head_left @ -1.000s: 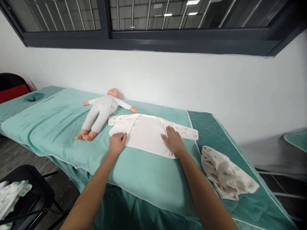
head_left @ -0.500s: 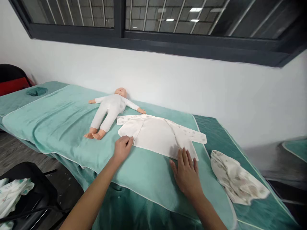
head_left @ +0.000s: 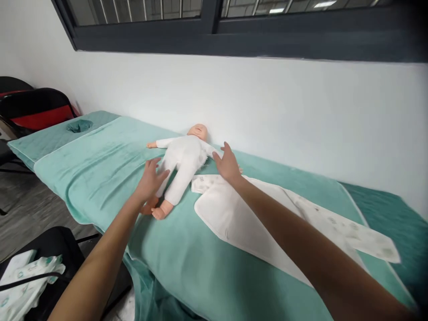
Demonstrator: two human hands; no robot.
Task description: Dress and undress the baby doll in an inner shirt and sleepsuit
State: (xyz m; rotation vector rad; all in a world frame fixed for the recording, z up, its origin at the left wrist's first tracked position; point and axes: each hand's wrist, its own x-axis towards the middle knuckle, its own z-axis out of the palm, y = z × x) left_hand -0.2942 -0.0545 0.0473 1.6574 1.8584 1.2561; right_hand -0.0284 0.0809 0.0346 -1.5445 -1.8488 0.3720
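A baby doll (head_left: 182, 160) in a white bodysuit lies on its back on a green towel (head_left: 100, 165) spread over the massage table, head toward the wall. My left hand (head_left: 150, 180), fingers spread, hovers by the doll's near leg. My right hand (head_left: 227, 164), also open, reaches over the doll's far arm. A white baby jacket (head_left: 234, 218) lies spread flat on the towel to the right of the doll, partly under my right forearm. Neither hand holds anything.
The white wall runs close behind the table under a dark window frame. A black and red chair (head_left: 36, 111) stands at the table's far left end. A black chair (head_left: 56, 249) with patterned cloth (head_left: 26, 281) is at lower left.
Both hands have left the white jacket and moved left and forward to the doll. My view has swung left, so the crumpled cloth on the right is out of sight.
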